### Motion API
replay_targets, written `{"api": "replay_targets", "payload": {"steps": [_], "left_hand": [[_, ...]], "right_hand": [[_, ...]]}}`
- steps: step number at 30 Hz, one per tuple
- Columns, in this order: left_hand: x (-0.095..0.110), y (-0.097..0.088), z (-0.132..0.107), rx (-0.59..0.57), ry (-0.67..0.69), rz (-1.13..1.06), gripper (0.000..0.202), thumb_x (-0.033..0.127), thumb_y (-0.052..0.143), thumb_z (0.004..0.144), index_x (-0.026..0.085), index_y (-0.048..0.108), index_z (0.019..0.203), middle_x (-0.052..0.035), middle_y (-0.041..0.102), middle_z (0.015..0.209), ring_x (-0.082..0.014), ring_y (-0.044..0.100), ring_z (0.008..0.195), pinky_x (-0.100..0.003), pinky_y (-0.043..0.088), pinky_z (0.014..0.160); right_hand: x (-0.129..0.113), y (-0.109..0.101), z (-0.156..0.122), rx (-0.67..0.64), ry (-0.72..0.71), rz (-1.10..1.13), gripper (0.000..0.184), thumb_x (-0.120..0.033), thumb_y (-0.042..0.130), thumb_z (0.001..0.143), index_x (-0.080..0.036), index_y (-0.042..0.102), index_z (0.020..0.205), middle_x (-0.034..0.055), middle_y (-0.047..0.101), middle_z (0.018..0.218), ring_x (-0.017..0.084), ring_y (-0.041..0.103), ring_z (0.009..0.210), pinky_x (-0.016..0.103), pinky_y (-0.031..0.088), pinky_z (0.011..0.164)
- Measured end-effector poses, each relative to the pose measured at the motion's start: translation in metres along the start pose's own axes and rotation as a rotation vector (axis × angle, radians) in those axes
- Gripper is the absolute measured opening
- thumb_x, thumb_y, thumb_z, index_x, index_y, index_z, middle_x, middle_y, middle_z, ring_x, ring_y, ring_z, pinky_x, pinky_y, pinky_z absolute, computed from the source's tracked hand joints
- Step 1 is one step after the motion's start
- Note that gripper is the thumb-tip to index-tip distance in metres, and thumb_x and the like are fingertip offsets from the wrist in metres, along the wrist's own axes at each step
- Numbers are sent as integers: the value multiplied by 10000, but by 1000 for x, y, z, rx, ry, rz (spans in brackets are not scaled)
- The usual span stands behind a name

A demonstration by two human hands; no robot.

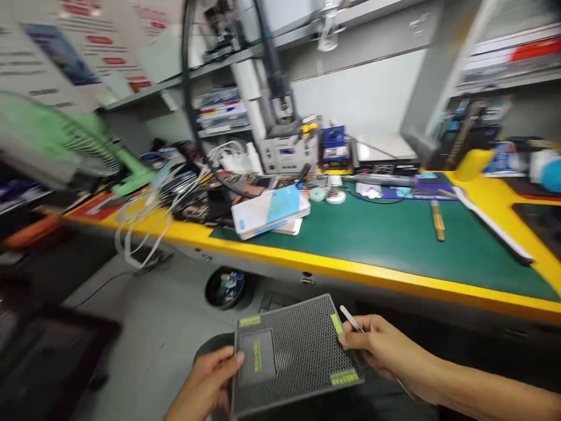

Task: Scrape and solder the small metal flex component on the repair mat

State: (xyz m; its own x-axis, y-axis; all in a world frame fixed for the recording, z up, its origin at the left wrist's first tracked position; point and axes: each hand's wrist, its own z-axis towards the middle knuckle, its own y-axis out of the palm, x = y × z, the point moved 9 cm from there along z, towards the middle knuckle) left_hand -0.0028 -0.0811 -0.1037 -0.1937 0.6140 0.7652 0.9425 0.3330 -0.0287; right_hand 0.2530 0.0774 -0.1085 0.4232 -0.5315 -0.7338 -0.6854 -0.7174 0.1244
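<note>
In front of my body, below the bench edge, both hands hold a flat dark-grey rectangular panel (pixel 302 351) with a honeycomb-like mesh surface and yellow-green labels. Its left side is gripped by my left hand (pixel 213 377), the thumb lying on top near a smooth square area. My right hand (pixel 372 345) pinches the right edge beside a label. A thin metal tool (pixel 350 318) with a rounded flat tip also sits in that hand; its other end shows below the wrist. The fingers under the panel are hidden.
The bench has a green mat (pixel 372 234) and a yellow front edge (pixel 307 266). Stacked flat boxes (pixel 272 210), a yellow-handled tool (pixel 437 221) and tangled white cables (pixel 149 204) lie on it. A bin (pixel 225 286) stands on the floor; a green fan (pixel 131 172) is at left.
</note>
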Motion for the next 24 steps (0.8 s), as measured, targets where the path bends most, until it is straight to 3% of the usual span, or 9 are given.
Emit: {"api": "replay_targets", "payload": {"steps": [2, 4, 6, 8, 11, 15, 21, 24], "left_hand": [[-9, -32, 3, 86, 29, -45, 561, 638, 825, 771, 117, 743, 961, -49, 688, 702, -174, 640, 541, -277, 544, 451], [-19, -71, 9, 179, 50, -83, 494, 508, 815, 848, 124, 698, 1137, -37, 711, 805, -160, 667, 612, -264, 563, 511], [-32, -113, 20, 263, 47, -110, 405, 382, 725, 958, 157, 628, 1281, -20, 711, 900, -123, 654, 630, -254, 568, 558], [-46, -152, 37, 323, 45, -151, 336, 337, 667, 1003, 163, 620, 1286, -31, 704, 986, -125, 667, 709, -272, 589, 622], [-65, -202, 68, 368, 50, -239, 302, 347, 669, 999, 156, 647, 1231, -66, 698, 1119, -173, 698, 885, -342, 621, 752], [-77, -254, 109, 406, 76, -342, 321, 357, 685, 986, 149, 656, 1230, -93, 689, 1206, -214, 699, 1006, -404, 620, 854], [-75, -315, 169, 466, 126, -372, 378, 384, 676, 991, 147, 639, 1282, -121, 672, 1277, -239, 693, 1079, -440, 610, 912], [-79, -340, 209, 499, 80, -290, 396, 378, 686, 984, 141, 634, 1296, -125, 667, 1290, -248, 691, 1091, -449, 608, 920]], "right_hand": [[-4, 26, 36, 14, -42, -67, 303, -391, 654, 978, -210, 493, 796, -138, 234, 503, 53, 131, 411, 209, 96, 400], [-12, 57, 76, 17, -99, -134, 270, -387, 646, 1020, -164, 592, 876, -92, 468, 631, 50, 358, 443, 179, 314, 421], [-20, 88, 117, 36, -145, -189, 229, -367, 666, 1019, -139, 661, 1012, -9, 650, 861, 105, 606, 646, 235, 529, 569], [-28, 117, 159, 61, -185, -220, 261, -351, 682, 1009, -142, 672, 1166, 49, 696, 1094, 188, 698, 889, 340, 614, 748], [-39, 155, 216, 69, -193, -239, 362, -350, 681, 1010, -169, 633, 1319, 92, 670, 1273, 242, 697, 1050, 432, 617, 874], [-55, 191, 283, 48, -118, -235, 368, -361, 682, 1008, -168, 638, 1317, 104, 661, 1309, 252, 690, 1089, 449, 610, 902], [-80, 225, 368, -14, -36, -185, 363, -362, 669, 1016, -176, 632, 1325, 108, 660, 1317, 247, 690, 1093, 458, 605, 916], [-87, 242, 408, -34, -18, -175, 363, -361, 670, 1016, -177, 633, 1326, 109, 656, 1327, 251, 686, 1107, 464, 601, 926]]}}
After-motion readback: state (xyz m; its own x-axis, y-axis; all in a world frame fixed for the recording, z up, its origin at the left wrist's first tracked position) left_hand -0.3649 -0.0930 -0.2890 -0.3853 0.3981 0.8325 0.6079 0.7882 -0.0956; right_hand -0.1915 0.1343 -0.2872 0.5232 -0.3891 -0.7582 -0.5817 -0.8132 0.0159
